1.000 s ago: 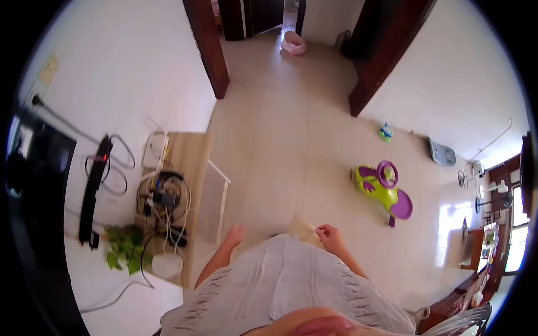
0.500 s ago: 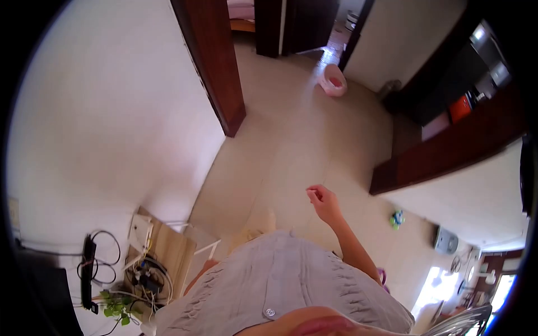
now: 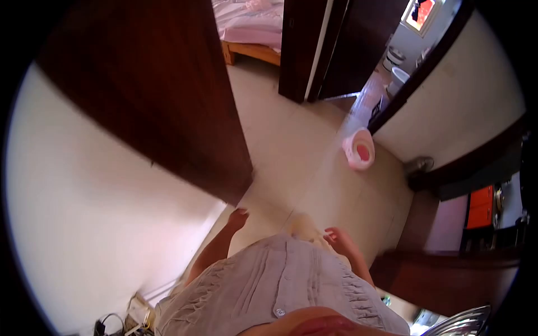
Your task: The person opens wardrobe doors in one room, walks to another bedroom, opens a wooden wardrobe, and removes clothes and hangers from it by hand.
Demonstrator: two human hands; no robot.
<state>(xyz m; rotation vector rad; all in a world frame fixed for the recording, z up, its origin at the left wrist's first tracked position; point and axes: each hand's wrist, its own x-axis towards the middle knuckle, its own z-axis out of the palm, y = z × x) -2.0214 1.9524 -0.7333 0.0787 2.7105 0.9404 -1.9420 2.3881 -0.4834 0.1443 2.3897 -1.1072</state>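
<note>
My left hand (image 3: pixel 239 218) hangs low on the left, close to the lower edge of the dark wooden door frame (image 3: pixel 238 162), and I cannot tell if they touch. Its fingers are loosely bent, and I see nothing in it. Just right of my front is my right hand (image 3: pixel 339 239), over the tiled floor (image 3: pixel 308 173). Its fingers are loosely curled and a little apart, with no object visible in them. Between the two hands are my grey buttoned shirt (image 3: pixel 280 269) and a blurred foot below it.
A pink child's potty (image 3: pixel 359 150) stands on the floor ahead, right of centre. Beyond it, a dark door (image 3: pixel 361 47) stands ajar by a bathroom with a white toilet (image 3: pixel 398 78). A bed (image 3: pixel 252 28) shows through another doorway. A metallic object (image 3: pixel 419 166) lies by the right wall.
The view has moved forward: the potty, doorways and bed appear nearer. My left hand has come into view beside the door frame. My right hand has dropped lower and closer to my body.
</note>
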